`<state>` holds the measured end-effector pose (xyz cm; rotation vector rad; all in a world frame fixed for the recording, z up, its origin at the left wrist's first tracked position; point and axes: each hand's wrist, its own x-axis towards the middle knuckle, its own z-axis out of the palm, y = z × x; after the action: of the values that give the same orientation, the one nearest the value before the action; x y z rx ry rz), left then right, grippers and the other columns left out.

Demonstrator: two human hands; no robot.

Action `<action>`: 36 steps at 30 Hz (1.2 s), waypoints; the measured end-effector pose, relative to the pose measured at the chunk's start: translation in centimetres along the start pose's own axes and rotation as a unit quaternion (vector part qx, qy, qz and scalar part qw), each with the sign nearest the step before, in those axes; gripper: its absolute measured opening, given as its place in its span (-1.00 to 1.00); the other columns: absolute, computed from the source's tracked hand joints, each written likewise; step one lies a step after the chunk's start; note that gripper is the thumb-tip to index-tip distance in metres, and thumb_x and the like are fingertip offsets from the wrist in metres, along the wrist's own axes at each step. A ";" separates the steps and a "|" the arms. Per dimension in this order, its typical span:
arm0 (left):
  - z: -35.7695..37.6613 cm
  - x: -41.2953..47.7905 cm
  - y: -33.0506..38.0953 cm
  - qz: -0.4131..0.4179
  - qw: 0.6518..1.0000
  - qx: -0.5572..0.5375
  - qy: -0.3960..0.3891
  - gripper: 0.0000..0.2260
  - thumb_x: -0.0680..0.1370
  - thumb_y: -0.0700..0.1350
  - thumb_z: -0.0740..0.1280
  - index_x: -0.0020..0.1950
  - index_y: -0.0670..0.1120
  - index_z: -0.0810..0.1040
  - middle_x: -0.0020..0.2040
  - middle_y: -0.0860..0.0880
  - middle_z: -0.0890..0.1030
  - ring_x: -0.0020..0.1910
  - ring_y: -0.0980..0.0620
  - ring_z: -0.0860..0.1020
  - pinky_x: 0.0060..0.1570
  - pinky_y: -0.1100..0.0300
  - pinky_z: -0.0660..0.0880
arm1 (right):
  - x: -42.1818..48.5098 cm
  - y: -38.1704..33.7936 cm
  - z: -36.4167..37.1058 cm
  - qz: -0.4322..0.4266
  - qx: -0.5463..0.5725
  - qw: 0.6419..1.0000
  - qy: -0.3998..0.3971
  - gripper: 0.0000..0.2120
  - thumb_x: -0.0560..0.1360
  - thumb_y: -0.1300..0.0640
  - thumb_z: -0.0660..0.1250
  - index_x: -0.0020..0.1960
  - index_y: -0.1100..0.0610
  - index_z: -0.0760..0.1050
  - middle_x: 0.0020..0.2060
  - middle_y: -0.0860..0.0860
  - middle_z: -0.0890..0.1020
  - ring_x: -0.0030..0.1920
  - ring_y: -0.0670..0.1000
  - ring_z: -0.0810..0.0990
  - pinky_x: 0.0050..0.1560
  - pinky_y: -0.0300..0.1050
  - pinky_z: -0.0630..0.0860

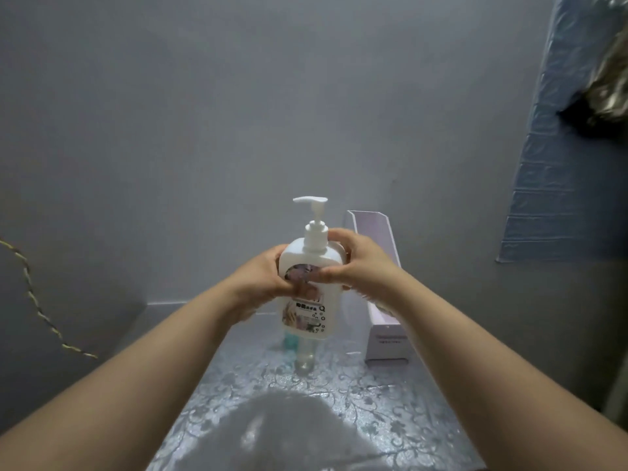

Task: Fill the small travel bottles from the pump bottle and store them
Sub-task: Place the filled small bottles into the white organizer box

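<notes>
Over the far end of a table (390, 419), a person's left hand (263, 280) and right hand (360, 266) clasp an upright pump bottle (307, 311), fingers wrapped round both its sides. A clear bottle (303, 360) and a teal bottle (291, 339) wait just beneath it. The best course is probably a firm, level hold with the spout lined up over one small neck, then slow strokes. A glossy flowered cloth covers the table. A pale box (384, 334) stands alongside, before a grey wall (238, 113) and a blue panel (560, 198).
</notes>
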<state>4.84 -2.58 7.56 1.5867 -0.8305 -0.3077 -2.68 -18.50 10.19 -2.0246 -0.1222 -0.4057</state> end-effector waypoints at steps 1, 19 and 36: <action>0.7 0.8 0.3 0.003 1.000 -0.004 -0.002 -0.39 0.21 -0.39 0.53 0.22 -0.12 0.52 0.00 -0.14 0.66 0.00 -0.08 0.63 -0.02 0.08 0.58 | -0.1 0.0 -0.9 0.000 0.009 1.000 0.021 -0.45 0.26 0.21 0.58 0.19 -0.01 0.50 -0.10 -0.05 0.64 -0.13 -0.03 0.62 -0.26 -0.23 0.48; 12.0 9.2 -5.2 -0.132 0.982 0.064 0.115 -0.39 0.55 -0.16 0.34 0.54 -0.05 0.14 0.47 -0.15 0.31 0.37 -0.12 0.38 0.31 0.04 0.36 | 3.0 6.7 -9.3 0.067 -0.185 0.912 0.360 -0.51 0.25 -0.14 0.50 0.10 -0.01 0.46 0.06 0.03 0.54 0.01 0.08 0.57 0.00 -0.07 0.52; 14.4 10.4 -11.8 -0.152 0.980 0.112 0.060 -0.61 0.39 -0.02 0.26 0.21 0.11 0.36 0.21 -0.06 0.58 0.17 -0.08 0.54 0.23 -0.06 0.46 | 3.7 13.0 -6.4 0.141 -0.264 0.903 0.308 -0.51 0.30 -0.11 0.44 0.14 0.03 0.41 0.04 0.02 0.42 0.06 0.12 0.53 -0.06 -0.10 0.45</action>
<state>7.05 -20.41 -3.87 1.9271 -0.5426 -0.3407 2.69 -30.60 3.20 -2.2799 0.7373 -0.9457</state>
